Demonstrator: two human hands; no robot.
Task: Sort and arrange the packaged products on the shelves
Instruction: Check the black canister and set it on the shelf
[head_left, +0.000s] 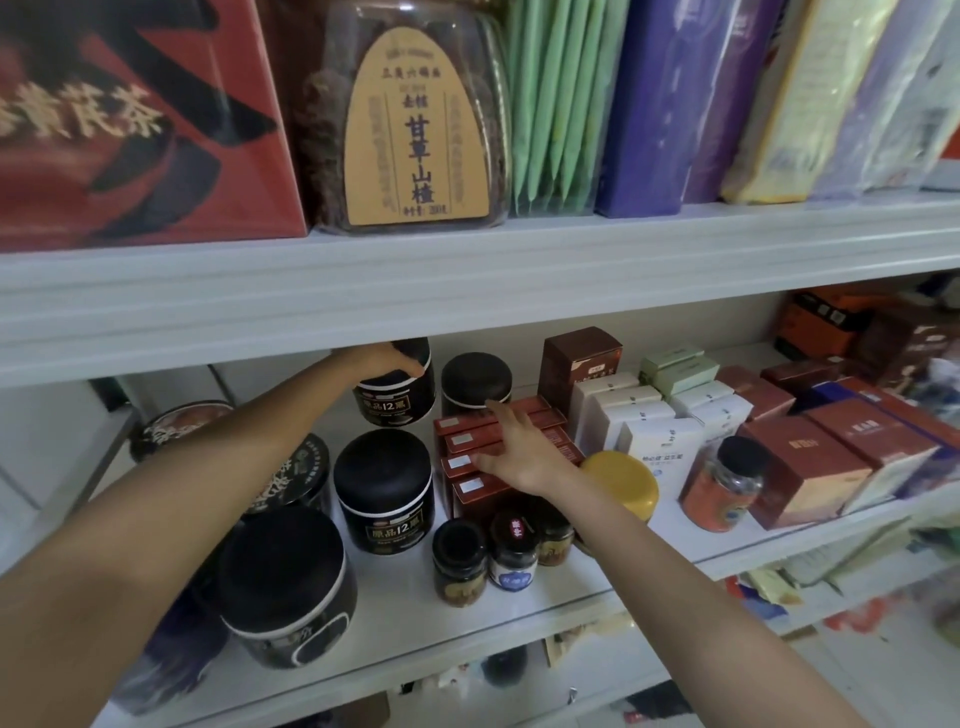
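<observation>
left hand grips the lid of a black jar right under its palm, right hand lies spread open on the red boxes, second dark jar just past its fingertips

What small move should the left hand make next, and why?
Probably lower the black jar that the left hand grips by its lid onto the shelf behind the matching jar; it looks lifted, while the right hand lies flat on the red boxes.
</observation>
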